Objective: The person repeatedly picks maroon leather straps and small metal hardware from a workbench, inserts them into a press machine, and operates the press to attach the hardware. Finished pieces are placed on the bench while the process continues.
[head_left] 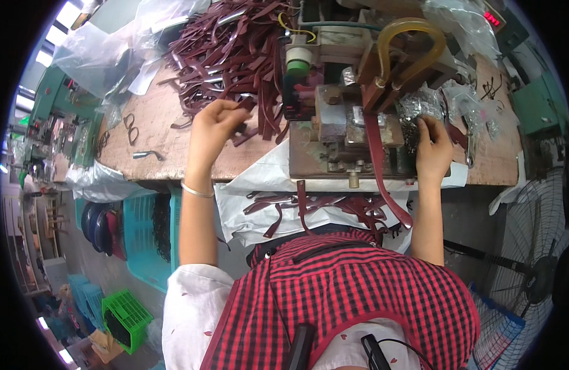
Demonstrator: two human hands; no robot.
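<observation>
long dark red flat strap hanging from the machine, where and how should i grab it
Probably best pinched across the free lower stretch of the long dark red flat strap, coming from the person's right, where the right hand is nearer: its upper end runs into the worn metal machine, while the lower part hangs past the machine's front edge.

Red digits (492,19) glow on a small display (494,21), upper right.

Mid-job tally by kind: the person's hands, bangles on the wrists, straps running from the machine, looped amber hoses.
Hands: 2 (left hand, right hand)
Bangle: 1
Strap from the machine: 1
Amber hose: 1
Total: 5
</observation>
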